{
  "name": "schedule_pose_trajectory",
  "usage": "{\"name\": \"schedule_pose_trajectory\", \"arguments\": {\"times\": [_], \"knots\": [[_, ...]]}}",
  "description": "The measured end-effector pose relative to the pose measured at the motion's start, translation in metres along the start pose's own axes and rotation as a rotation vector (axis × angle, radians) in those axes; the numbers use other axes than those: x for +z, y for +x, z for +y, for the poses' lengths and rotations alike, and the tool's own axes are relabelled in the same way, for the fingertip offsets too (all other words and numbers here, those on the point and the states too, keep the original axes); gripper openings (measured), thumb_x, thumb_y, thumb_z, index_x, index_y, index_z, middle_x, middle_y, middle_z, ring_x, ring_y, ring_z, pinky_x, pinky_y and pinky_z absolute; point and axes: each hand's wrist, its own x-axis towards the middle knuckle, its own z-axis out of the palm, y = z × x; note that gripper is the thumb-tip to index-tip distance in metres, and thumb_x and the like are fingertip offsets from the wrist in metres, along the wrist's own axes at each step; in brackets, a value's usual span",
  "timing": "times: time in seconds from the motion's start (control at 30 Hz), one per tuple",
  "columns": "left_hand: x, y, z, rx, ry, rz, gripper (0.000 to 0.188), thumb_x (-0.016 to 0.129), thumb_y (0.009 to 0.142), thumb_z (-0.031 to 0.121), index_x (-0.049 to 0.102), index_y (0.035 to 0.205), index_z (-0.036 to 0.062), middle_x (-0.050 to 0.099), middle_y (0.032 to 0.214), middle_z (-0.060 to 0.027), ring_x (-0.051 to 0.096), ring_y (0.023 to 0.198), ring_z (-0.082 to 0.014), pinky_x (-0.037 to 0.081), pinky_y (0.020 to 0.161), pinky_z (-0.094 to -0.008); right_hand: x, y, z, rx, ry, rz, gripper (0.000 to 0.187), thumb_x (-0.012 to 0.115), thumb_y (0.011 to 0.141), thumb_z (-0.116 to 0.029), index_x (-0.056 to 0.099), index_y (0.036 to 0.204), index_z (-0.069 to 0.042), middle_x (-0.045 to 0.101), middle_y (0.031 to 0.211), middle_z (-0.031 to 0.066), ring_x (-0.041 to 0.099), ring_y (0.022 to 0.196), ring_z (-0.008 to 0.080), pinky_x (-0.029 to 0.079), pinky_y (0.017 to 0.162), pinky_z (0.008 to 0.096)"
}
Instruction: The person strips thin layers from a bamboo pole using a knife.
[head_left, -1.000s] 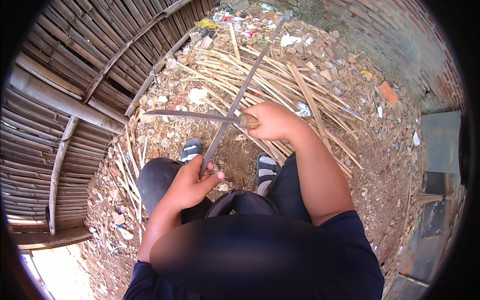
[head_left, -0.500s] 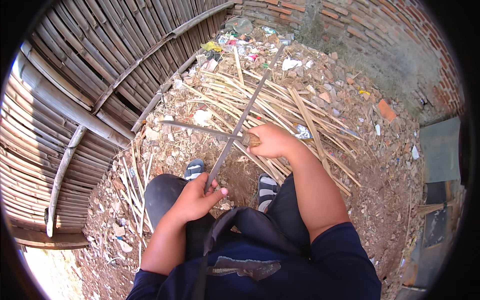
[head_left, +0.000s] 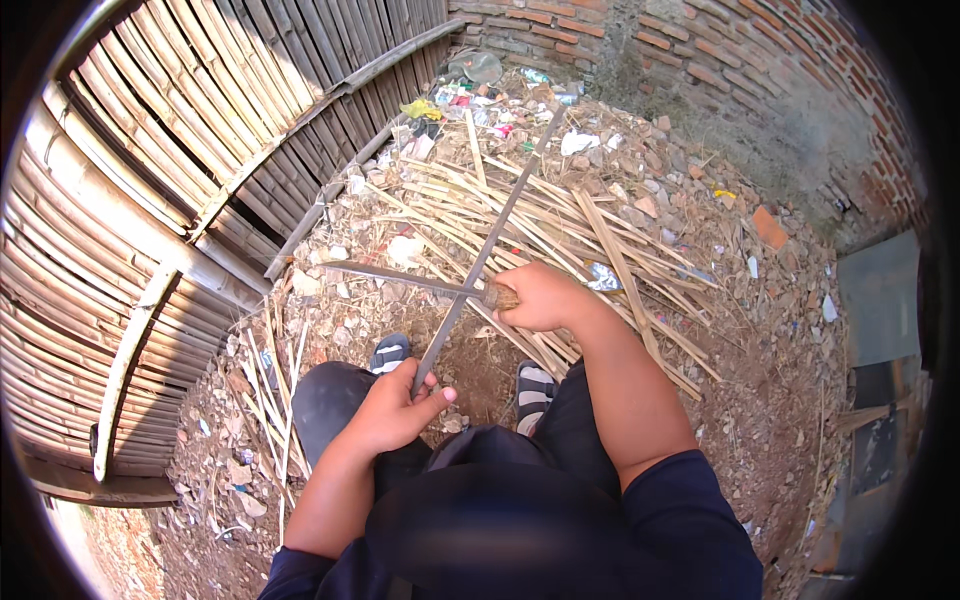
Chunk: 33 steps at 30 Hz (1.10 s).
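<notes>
My left hand (head_left: 393, 408) is closed round the near end of a long, flat, greyish bamboo strip (head_left: 508, 205), which slants up and away to the right. My right hand (head_left: 545, 297) grips the wooden handle of a large knife (head_left: 400, 277). Its dark blade points left and crosses the strip just beside the handle, seemingly touching it. Beyond both hands lies a loose pile of pale split bamboo strips (head_left: 570, 235) on the ground.
A bamboo wall (head_left: 150, 220) rises on the left and a brick wall (head_left: 740, 70) at the back right. Rubble and litter (head_left: 480, 95) cover the far ground. More thin strips (head_left: 280, 400) lie by my left knee. Grey sheets (head_left: 880, 300) stand at the right.
The knife and my right hand have shifted slightly toward me along the bamboo strip. My left hand keeps its hold on the strip. More sunlight falls on the bamboo wall.
</notes>
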Motion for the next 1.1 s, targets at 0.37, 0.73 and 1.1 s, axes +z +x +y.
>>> {"name": "schedule_pose_trajectory", "arguments": {"times": [0.37, 0.73, 1.1], "knots": [[-0.001, 0.000, 0.004, 0.013, 0.018, 0.005, 0.034, 0.080, 0.096, 0.028, 0.057, 0.105, 0.0054, 0.056, 0.077, 0.0025, 0.051, 0.070, -0.0063, 0.043, 0.061, -0.0260, 0.001, -0.007, -0.027, -0.023, -0.079, -0.059, 0.040, 0.077, 0.082, -0.030, 0.072, 0.113, -0.005, 0.074, 0.101, 0.0223, 0.070, 0.100, 0.0418, 0.056, 0.088, 0.0494], [0.001, 0.001, 0.007, 0.056, -0.048, 0.017, 0.038, 0.082, 0.095, 0.032, 0.058, 0.100, 0.0028, 0.055, 0.071, 0.0002, 0.051, 0.064, -0.0084, 0.044, 0.058, -0.0280, -0.014, -0.009, 0.009, 0.164, 0.040, 0.150, 0.038, 0.077, 0.082, -0.030, 0.073, 0.112, -0.005, 0.074, 0.100, 0.0221, 0.071, 0.100, 0.0407, 0.056, 0.086, 0.0478], [0.000, 0.000, 0.005, 0.036, -0.027, -0.003, 0.033, 0.080, 0.096, 0.026, 0.056, 0.105, 0.0056, 0.053, 0.077, 0.0035, 0.049, 0.070, -0.0063, 0.042, 0.062, -0.0255, -0.017, 0.011, 0.025, 0.241, 0.275, 0.162, 0.051, 0.078, 0.082, -0.029, 0.071, 0.122, 0.002, 0.073, 0.108, 0.0278, 0.071, 0.101, 0.0396, 0.055, 0.091, 0.0447]]}}
